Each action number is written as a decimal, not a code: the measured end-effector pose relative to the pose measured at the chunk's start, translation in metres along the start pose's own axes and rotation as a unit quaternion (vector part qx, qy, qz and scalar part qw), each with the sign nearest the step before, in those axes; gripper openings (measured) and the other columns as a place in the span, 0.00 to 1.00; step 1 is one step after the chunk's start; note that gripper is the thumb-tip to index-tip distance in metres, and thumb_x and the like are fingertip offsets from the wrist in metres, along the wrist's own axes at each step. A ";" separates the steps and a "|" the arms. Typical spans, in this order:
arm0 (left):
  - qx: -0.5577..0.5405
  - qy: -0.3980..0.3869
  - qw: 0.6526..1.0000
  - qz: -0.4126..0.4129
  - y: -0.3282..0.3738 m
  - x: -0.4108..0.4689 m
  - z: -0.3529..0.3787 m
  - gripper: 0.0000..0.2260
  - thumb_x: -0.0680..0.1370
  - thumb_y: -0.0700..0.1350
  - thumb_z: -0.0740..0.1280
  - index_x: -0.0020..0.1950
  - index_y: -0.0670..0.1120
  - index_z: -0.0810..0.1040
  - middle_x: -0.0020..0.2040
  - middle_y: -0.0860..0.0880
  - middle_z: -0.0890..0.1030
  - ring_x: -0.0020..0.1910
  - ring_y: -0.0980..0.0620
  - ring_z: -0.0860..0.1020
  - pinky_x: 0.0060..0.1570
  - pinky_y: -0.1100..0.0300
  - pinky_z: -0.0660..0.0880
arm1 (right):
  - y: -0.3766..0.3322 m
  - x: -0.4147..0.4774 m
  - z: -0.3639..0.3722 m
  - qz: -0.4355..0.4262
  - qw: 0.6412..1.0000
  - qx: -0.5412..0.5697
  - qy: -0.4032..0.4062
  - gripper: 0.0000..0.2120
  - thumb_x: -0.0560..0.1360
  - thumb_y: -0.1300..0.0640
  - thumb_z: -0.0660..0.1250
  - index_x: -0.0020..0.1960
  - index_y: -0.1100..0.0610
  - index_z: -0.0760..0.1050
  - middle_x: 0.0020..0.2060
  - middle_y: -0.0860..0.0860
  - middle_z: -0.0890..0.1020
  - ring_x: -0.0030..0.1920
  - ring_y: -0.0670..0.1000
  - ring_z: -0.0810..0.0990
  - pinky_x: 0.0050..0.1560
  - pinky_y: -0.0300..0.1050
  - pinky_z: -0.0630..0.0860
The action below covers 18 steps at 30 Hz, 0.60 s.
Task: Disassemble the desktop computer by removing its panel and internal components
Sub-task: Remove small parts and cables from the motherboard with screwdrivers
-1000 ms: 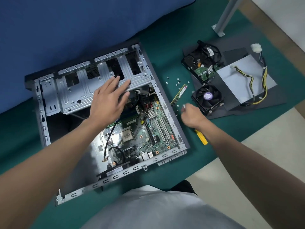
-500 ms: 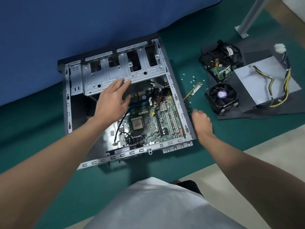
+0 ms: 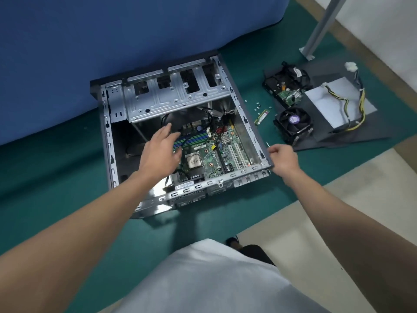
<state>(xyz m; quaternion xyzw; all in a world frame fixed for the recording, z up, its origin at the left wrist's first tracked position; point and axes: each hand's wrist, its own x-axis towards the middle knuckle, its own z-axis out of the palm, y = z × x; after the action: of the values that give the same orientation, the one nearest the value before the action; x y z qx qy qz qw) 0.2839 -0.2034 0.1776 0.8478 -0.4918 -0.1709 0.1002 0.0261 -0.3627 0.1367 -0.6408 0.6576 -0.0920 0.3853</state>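
Case (image 3: 247, 128) lies open on its side mid-desk (image 3: 67, 177), motherboard (image 3: 209, 154) seated inside. Your left hand (image 3: 161, 152) hovers over the board, grip wide, fingers straight. Your right hand (image 3: 283, 159) is curled at the case's near right corner; I can't tell what it holds. Fan (image 3: 293, 126), hard drive (image 3: 279, 86), power supply (image 3: 327, 102) and RAM stick (image 3: 261, 117) lie to the right.

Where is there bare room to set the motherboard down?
Bare green mat left of the case, below the blue backdrop, and along its near edge. Right side is crowded: screws, memory stick, cooler fan, hard drive, power supply.
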 end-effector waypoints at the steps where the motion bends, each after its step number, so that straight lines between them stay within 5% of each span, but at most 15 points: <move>1: 0.006 -0.008 1.000 0.006 0.000 -0.003 0.002 0.24 0.80 0.48 0.64 0.75 0.47 0.65 0.79 0.48 0.55 0.77 0.49 0.53 0.75 0.46 0.55 | 0.004 -0.002 0.002 -0.001 1.000 -0.029 -0.007 0.11 0.76 0.67 0.60 0.49 0.58 0.80 0.50 0.55 0.82 0.48 0.52 0.75 0.48 0.38 0.68; 6: 0.086 0.039 0.992 0.088 -0.001 0.005 -0.002 0.29 0.78 0.48 0.66 0.77 0.49 0.59 0.79 0.49 0.51 0.78 0.50 0.50 0.74 0.48 0.46 | 0.017 0.012 0.018 -0.027 0.988 -0.150 -0.016 0.15 0.70 0.74 0.56 0.45 0.58 0.75 0.49 0.61 0.79 0.49 0.58 0.77 0.50 0.41 0.69; 9: 0.095 0.060 0.992 0.053 -0.001 0.031 -0.011 0.32 0.79 0.49 0.65 0.79 0.50 0.53 0.80 0.49 0.50 0.78 0.49 0.48 0.71 0.50 0.42 | 0.014 0.026 0.028 -0.048 0.981 -0.186 -0.006 0.11 0.73 0.73 0.55 0.49 0.63 0.72 0.50 0.62 0.78 0.47 0.60 0.77 0.46 0.50 0.74; 13: 0.084 0.034 0.996 0.003 0.007 0.055 -0.011 0.32 0.80 0.52 0.64 0.79 0.50 0.51 0.80 0.48 0.51 0.78 0.48 0.49 0.73 0.46 0.45 | 0.017 0.044 0.033 -0.048 0.974 -0.216 -0.053 0.15 0.81 0.61 0.50 0.61 0.63 0.70 0.58 0.64 0.73 0.58 0.64 0.72 0.48 0.52 0.66; 18: 0.086 0.055 0.995 -0.003 0.021 0.064 -0.004 0.28 0.80 0.52 0.62 0.78 0.50 0.55 0.78 0.47 0.57 0.77 0.46 0.52 0.73 0.43 0.50 | 0.014 0.056 0.027 -0.048 0.959 -0.261 -0.096 0.15 0.80 0.60 0.50 0.61 0.63 0.70 0.59 0.65 0.73 0.58 0.65 0.72 0.55 0.55 0.69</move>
<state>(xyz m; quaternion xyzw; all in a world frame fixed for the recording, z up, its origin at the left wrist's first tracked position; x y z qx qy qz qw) 0.2974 -0.2695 0.1759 0.8629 -0.4959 -0.0815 0.0535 0.0384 -0.4012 0.0879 -0.7556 0.5872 0.1270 0.2611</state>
